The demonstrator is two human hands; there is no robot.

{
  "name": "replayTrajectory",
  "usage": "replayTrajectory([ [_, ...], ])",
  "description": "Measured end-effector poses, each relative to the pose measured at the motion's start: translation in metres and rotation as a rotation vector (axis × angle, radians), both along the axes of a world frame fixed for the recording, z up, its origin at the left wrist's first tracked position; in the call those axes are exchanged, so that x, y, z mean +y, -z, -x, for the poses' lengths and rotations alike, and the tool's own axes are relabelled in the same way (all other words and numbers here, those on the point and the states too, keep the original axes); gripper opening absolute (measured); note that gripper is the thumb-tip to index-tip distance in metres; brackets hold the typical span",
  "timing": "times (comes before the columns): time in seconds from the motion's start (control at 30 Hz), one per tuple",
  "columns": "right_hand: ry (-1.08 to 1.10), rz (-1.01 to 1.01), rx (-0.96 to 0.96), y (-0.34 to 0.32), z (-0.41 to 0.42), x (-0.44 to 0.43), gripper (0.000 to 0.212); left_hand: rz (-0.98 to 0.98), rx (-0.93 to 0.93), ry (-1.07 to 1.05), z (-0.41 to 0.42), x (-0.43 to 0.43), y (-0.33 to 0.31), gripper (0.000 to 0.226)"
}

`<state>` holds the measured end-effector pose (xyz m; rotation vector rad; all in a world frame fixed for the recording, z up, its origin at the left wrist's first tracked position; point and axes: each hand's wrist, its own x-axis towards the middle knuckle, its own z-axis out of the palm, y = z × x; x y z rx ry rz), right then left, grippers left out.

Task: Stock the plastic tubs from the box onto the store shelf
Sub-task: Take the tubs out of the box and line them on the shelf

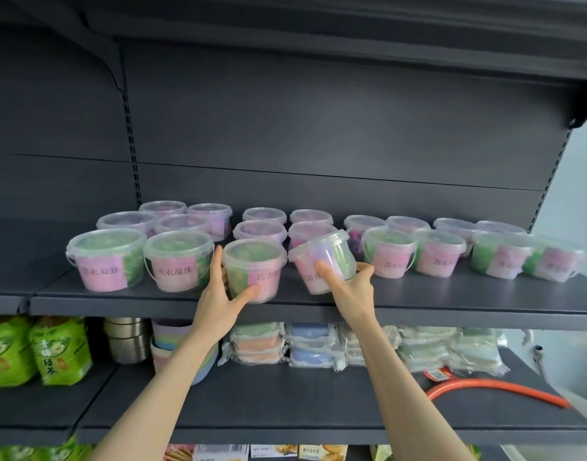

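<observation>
Several clear plastic tubs with pink labels and green or purple contents stand in rows on the dark grey shelf (152,302). My left hand (219,294) grips one upright tub (252,271) at the shelf's front, in the middle. Just to its right, my right hand (348,287) holds another tub (322,261), tilted to the left and slightly lifted off the shelf. Finished rows of tubs (179,257) sit to the left and further tubs (438,249) to the right. The box is out of view.
The shelf below holds green tea bags (59,351), steel bowls (127,339), stacked coloured bowls (172,337), wrapped packs (305,344) and an orange hose (498,390). Another shelf hangs overhead. The unit's right end is near a pale wall (578,181).
</observation>
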<state>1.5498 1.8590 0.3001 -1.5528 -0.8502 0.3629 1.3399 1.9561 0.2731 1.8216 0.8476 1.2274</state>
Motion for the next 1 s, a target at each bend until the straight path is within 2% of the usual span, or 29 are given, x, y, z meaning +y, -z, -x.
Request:
replayTrajectory([
  [0.1,0.002,0.068,-0.099,0.003,-0.006,0.001,0.069,-0.002,0.022,-0.004,-0.001,-0.002,0.002,0.101],
  [0.17,0.059,0.175,-0.266,0.009,-0.010,0.000,0.059,-0.012,0.043,-0.008,-0.001,-0.003,0.003,0.101],
  [0.23,0.109,0.257,-0.417,0.014,-0.011,-0.002,0.058,-0.035,0.071,-0.033,-0.003,-0.003,0.004,0.107],
  [0.37,0.080,0.191,-0.331,0.016,-0.005,-0.008,0.113,-0.098,0.139,-0.219,-0.015,-0.008,0.005,0.118],
  [0.47,0.134,0.213,-0.409,0.014,0.002,-0.001,0.131,-0.117,0.191,-0.330,-0.023,-0.008,0.006,0.110],
  [0.57,0.202,0.227,-0.429,0.012,0.008,0.005,0.117,-0.099,0.144,-0.330,-0.021,-0.006,0.010,0.101],
  [0.67,0.101,0.111,-0.352,0.017,-0.002,0.000,0.099,-0.116,0.105,-0.312,-0.019,-0.005,0.015,0.097],
  [0.7,0.051,0.081,-0.330,0.018,-0.007,-0.004,0.100,-0.135,0.101,-0.308,-0.020,-0.005,0.016,0.095],
  [0.77,-0.022,0.068,-0.290,0.018,-0.013,-0.009,0.116,-0.189,0.112,-0.314,-0.022,-0.004,0.020,0.091],
  [0.87,0.102,0.195,-0.341,0.015,-0.007,-0.002,0.132,-0.249,0.211,-0.362,-0.025,-0.004,0.024,0.093],
  [0.93,0.207,0.225,-0.408,0.015,0.000,0.002,0.124,-0.261,0.300,-0.394,-0.028,-0.002,0.023,0.095],
  [1.0,0.201,0.184,-0.413,0.017,-0.001,0.003,0.112,-0.255,0.371,-0.434,-0.030,0.000,0.021,0.096],
])
